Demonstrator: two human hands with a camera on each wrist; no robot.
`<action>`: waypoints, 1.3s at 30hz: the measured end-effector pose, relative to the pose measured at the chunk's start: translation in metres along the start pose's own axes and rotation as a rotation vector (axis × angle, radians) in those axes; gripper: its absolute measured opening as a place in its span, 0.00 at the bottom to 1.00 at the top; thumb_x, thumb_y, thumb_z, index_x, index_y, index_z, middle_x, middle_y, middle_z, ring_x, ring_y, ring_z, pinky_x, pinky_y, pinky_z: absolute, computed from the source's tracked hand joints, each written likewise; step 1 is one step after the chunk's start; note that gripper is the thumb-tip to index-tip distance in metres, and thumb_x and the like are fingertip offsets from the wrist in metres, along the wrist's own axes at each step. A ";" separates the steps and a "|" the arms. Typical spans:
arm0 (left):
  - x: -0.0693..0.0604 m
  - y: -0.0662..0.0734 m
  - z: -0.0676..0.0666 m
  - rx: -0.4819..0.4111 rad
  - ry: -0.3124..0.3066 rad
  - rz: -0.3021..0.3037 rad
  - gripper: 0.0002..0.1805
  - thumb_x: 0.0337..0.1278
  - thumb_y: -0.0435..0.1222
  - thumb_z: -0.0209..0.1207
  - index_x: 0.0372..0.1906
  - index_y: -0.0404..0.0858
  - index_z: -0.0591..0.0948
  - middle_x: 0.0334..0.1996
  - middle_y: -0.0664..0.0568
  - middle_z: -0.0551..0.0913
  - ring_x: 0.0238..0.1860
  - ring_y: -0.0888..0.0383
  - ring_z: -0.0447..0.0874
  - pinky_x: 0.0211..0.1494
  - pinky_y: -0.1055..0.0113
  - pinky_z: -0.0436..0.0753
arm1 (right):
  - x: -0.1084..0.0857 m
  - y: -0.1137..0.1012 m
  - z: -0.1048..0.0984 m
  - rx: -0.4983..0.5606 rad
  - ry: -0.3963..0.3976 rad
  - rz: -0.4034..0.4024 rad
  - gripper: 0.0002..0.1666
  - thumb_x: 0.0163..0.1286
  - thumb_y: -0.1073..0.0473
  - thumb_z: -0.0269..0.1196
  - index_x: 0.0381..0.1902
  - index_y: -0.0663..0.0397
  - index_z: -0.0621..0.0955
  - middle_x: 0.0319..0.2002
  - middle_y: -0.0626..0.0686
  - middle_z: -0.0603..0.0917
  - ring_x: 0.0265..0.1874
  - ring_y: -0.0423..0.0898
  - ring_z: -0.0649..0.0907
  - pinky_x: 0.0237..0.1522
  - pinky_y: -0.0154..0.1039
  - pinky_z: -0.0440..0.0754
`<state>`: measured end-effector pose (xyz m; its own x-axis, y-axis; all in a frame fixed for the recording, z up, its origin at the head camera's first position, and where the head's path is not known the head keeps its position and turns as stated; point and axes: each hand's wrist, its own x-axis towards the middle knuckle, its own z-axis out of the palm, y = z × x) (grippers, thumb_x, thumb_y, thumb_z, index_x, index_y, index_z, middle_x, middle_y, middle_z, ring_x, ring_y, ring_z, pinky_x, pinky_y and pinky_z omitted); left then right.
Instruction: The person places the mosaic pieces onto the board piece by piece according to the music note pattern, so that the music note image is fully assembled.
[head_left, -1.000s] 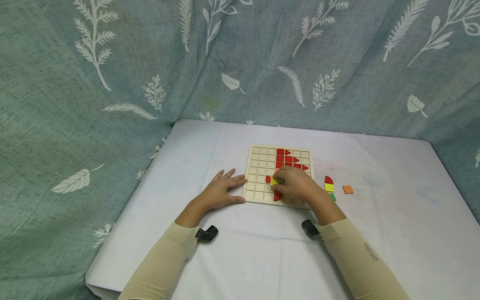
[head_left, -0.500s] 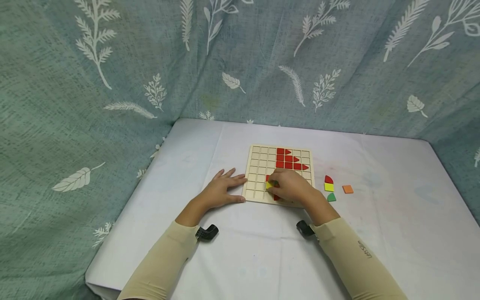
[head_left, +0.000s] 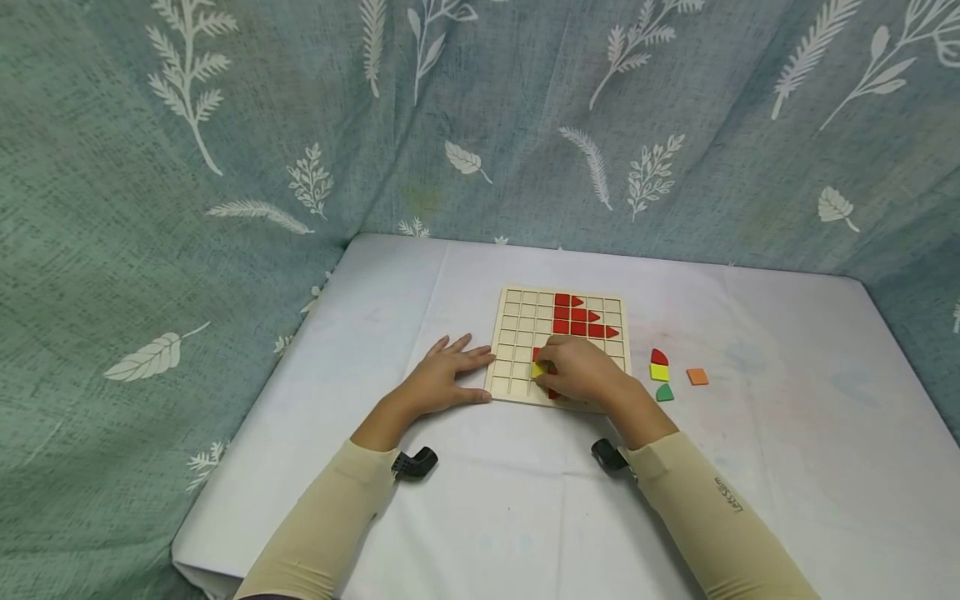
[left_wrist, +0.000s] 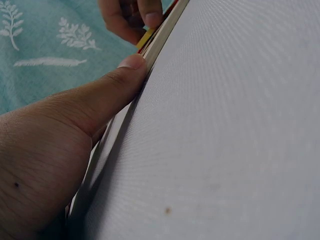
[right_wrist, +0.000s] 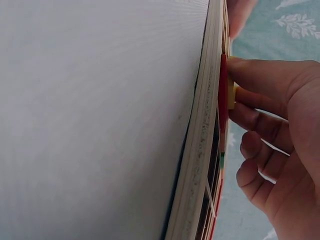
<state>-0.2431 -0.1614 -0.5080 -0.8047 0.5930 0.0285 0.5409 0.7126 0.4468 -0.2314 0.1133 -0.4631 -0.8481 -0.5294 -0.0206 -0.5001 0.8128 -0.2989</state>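
Note:
A pale wooden grid board [head_left: 512, 350] lies flat on the white table. My right hand [head_left: 581, 368] pinches a yellow square tile [head_left: 537, 371] between thumb and fingers over the board's lower middle. In the right wrist view the yellow tile [right_wrist: 231, 97] stands at the board's surface, beside a red piece [right_wrist: 223, 95]. With fingers spread, my left hand [head_left: 444, 382] rests at the board's left edge; in the left wrist view its thumb [left_wrist: 117, 85] touches that edge. Red squares and pointed pieces [head_left: 577, 315] fill cells in the upper rows. My right hand covers part of the lower rows.
Right of the board lie a red quarter-round piece [head_left: 659, 357], a yellow tile [head_left: 659, 372], a green quarter-round piece [head_left: 665, 392] and an orange square [head_left: 697, 377]. A patterned blue-green cloth [head_left: 480, 125] hangs behind the table.
My right hand has moved slightly left across the board with the yellow tile, then stayed nearly still. The green piece on the table is now uncovered by the arm. My left hand has not moved.

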 end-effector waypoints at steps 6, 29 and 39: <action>0.001 0.000 0.000 0.001 0.002 0.001 0.45 0.45 0.70 0.59 0.69 0.52 0.72 0.69 0.66 0.65 0.76 0.54 0.45 0.76 0.53 0.36 | 0.000 -0.001 -0.001 0.005 -0.003 0.012 0.16 0.60 0.51 0.71 0.44 0.50 0.87 0.34 0.43 0.78 0.30 0.42 0.75 0.38 0.35 0.78; 0.001 -0.003 0.002 0.010 -0.001 -0.005 0.46 0.45 0.72 0.57 0.69 0.53 0.72 0.69 0.67 0.64 0.76 0.57 0.43 0.76 0.55 0.34 | 0.001 -0.003 -0.001 0.040 -0.019 0.040 0.16 0.62 0.49 0.70 0.46 0.48 0.86 0.38 0.43 0.81 0.34 0.41 0.77 0.45 0.37 0.80; 0.001 -0.003 0.002 0.007 0.000 0.006 0.46 0.45 0.71 0.57 0.69 0.52 0.72 0.69 0.67 0.64 0.76 0.56 0.44 0.76 0.54 0.35 | 0.003 -0.004 -0.001 0.040 -0.030 0.033 0.15 0.63 0.50 0.70 0.46 0.47 0.86 0.39 0.42 0.81 0.35 0.41 0.77 0.49 0.37 0.80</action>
<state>-0.2451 -0.1621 -0.5107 -0.8014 0.5973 0.0310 0.5475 0.7119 0.4399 -0.2325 0.1088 -0.4614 -0.8579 -0.5103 -0.0594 -0.4643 0.8197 -0.3355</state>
